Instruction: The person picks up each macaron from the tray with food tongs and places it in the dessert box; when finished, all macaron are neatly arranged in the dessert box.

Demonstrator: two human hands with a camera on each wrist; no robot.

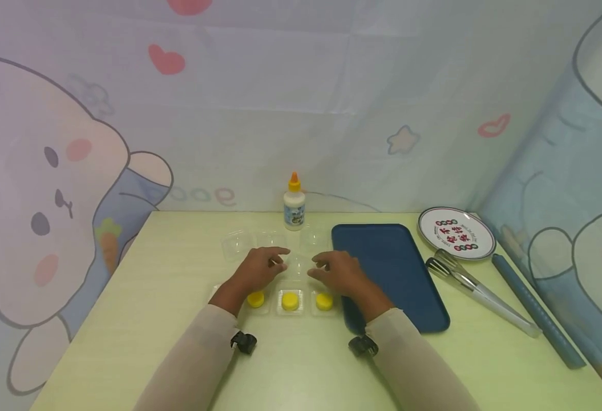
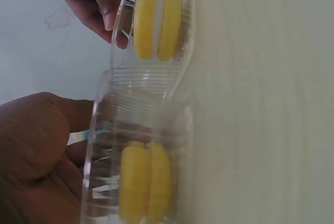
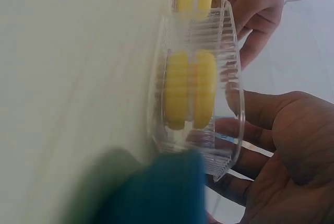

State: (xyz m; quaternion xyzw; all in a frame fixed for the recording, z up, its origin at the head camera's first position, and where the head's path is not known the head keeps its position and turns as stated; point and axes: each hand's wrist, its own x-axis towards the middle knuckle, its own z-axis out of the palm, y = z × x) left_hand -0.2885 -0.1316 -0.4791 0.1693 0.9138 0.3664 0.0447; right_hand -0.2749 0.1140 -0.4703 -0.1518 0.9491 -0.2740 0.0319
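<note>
My left hand (image 1: 261,269) and right hand (image 1: 342,274) face each other in the head view. Between them is a small clear plastic lid (image 1: 298,267), pinched at its sides by thumb and fingers. Just in front stands a clear ridged tray with a yellow macaron (image 1: 290,301) in it. More trays flank it, holding a right macaron (image 1: 323,301) and a left macaron (image 1: 256,298); my left forearm partly covers the tray at the far left. Pale filling shows between the shells of a macaron (image 3: 190,89) in the right wrist view.
Behind my hands lie three more clear lids, including a left lid (image 1: 237,244) and a right lid (image 1: 313,237). A glue bottle (image 1: 294,208) stands at the back. Rightward are a blue tray (image 1: 398,268), a plate (image 1: 456,233), metal tongs (image 1: 485,294) and a dark blue rod (image 1: 537,311).
</note>
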